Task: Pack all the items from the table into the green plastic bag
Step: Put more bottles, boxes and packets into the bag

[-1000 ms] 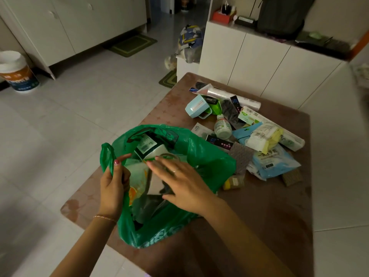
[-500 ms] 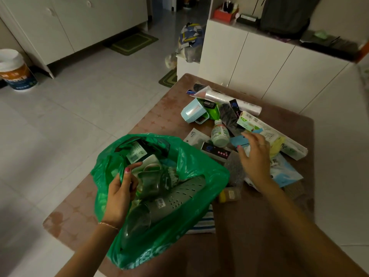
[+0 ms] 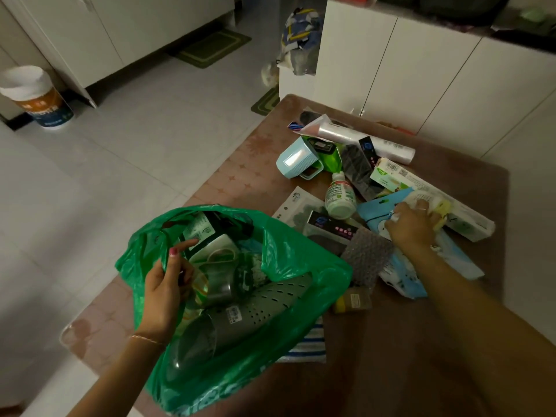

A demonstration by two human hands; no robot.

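The green plastic bag (image 3: 301,266) lies open on the brown table (image 3: 421,341) and holds a grey perforated item, a cup and some packets. My left hand (image 3: 164,287) pinches the bag's left rim and keeps the mouth open. My right hand (image 3: 412,227) reaches into the pile to the right of the bag, fingers curled round a yellow and white pack (image 3: 440,207). Around it lie a white bottle (image 3: 340,197), a blue wipes pack (image 3: 406,275), a grey sponge (image 3: 365,257), a long carton (image 3: 460,206) and a light blue cup (image 3: 296,159).
A film roll (image 3: 361,136) lies at the far end of the pile. A striped cloth (image 3: 310,344) pokes out from under the bag, beside a small yellow-brown pad (image 3: 353,302). White cabinets (image 3: 421,79) stand behind the table. A bucket (image 3: 39,97) stands on the floor at left.
My right hand left the bag's mouth, crossed right to the pile and closed on the yellow and white pack. The left hand kept holding the rim.
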